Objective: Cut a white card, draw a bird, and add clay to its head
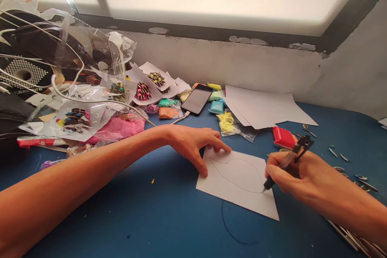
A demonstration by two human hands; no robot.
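A small sheet of white paper [236, 181] lies flat on the blue tabletop, with a thin outline drawn on it, pointed at the upper left and rounded at the right. My left hand [196, 145] rests on the sheet's upper left part, thumb and index finger spread apart and pressing on it. My right hand [302, 177] grips a black pen [288, 161], its tip touching the paper at the outline's lower right. The fingers behind the pen are partly hidden.
Behind the paper sit a phone [198, 98] on a white cable, coloured clay packets [226, 123] and larger white sheets [263, 107]. A red packet [284, 137] and metal pieces [338, 153] lie at right. Bags and bead-topped pieces on paper [143, 90] crowd the left.
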